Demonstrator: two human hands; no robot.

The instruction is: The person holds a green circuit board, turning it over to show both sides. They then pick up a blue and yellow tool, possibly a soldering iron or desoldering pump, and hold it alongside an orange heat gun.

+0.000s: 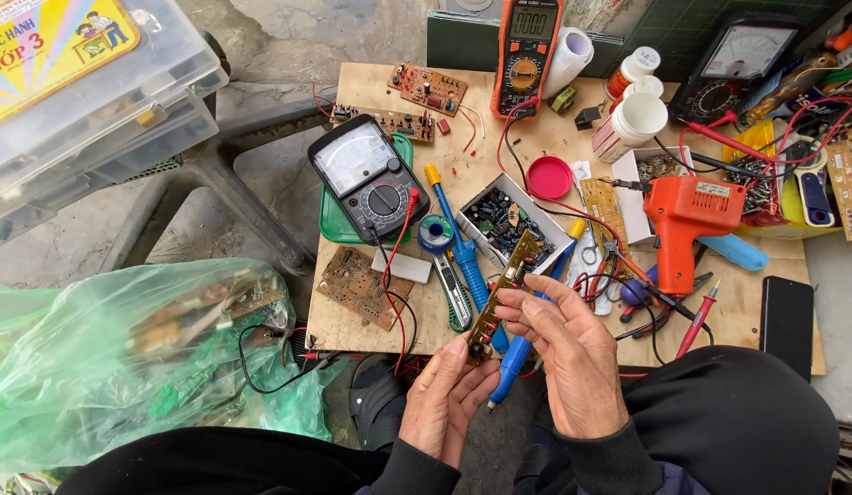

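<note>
You held a narrow yellow circuit board [502, 295] over the near edge of the desk [371, 87] — your left hand [444, 399] gripped its lower end, your right hand [573, 362] pinched its middle with curled fingers. A blue soldering iron [463, 257] lay just behind it. At two o'clock sat an orange soldering gun [687, 225]; at eleven o'clock, an analog multimeter [366, 174].

Both hands hold a narrow yellow circuit board [504, 293] above the wooden worktop [371, 87]: the left hand [444, 399] grips its near end, the right hand [573, 353] pinches its middle. Just behind lie a blue soldering iron [467, 257], an analog multimeter [366, 176] and an orange soldering gun [687, 225].
</note>
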